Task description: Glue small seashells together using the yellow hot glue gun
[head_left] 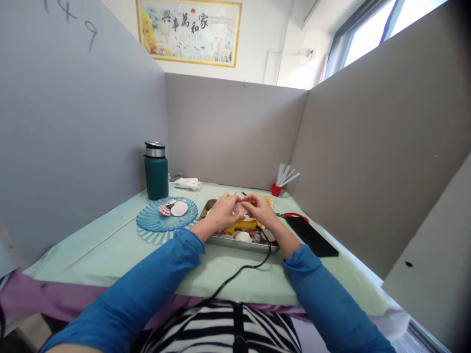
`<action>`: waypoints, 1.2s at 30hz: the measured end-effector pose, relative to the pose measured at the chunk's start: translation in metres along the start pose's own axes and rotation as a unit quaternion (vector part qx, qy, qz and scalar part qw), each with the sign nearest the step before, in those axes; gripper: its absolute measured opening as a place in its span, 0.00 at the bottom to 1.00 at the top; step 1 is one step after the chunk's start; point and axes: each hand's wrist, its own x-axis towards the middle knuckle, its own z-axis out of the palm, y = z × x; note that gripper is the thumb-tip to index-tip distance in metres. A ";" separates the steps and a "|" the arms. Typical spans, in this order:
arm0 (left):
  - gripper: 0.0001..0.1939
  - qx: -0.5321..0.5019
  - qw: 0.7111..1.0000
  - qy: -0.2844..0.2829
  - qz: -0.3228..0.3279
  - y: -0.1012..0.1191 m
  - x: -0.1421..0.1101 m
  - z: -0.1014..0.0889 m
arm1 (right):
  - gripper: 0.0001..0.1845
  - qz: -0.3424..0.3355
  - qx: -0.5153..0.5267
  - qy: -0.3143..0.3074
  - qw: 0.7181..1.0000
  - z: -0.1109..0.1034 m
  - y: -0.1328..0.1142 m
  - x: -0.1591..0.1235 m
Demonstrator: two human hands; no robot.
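Note:
Both hands meet above a metal tray (pixel 235 242) of shells. Between the fingertips of my left hand (pixel 222 212) and my right hand (pixel 260 210) is a pinkish ribbed seashell (pixel 240 209), gripped from both sides and partly covered by the fingers. Beneath the hands, a yellow corded tool that looks like a glue gun (pixel 242 226) lies on the shells. Its black cord (pixel 246 267) runs over the tray rim towards my body. To the left, a blue scalloped plate (pixel 147 220) carries a white disc (pixel 179 209) and a patterned shell (pixel 164 210).
A green bottle (pixel 156 176) stands behind the plate, near a white packet (pixel 188 184). Right of the tray lie red-handled scissors (pixel 297 215) and a black phone-like slab (pixel 312 237). A red cup (pixel 276 189) holds white sticks. Grey partitions (pixel 235 127) enclose the table.

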 end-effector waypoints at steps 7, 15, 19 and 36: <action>0.18 0.006 1.000 -0.004 0.002 0.000 0.000 -0.001 | 0.11 0.003 0.006 0.001 1.000 0.000 0.000 -0.001; 0.19 -0.019 1.000 -0.004 -0.007 0.002 0.000 -0.002 | 0.15 0.001 0.015 0.015 1.000 -0.001 -0.003 0.000; 0.19 -0.103 0.994 -0.007 -0.035 0.003 0.001 -0.005 | 0.22 0.014 0.060 0.014 0.998 -0.002 -0.003 0.002; 0.25 -0.318 0.942 -0.046 -0.095 0.001 0.004 -0.007 | 0.12 -0.009 0.049 0.024 0.998 0.002 -0.005 -0.001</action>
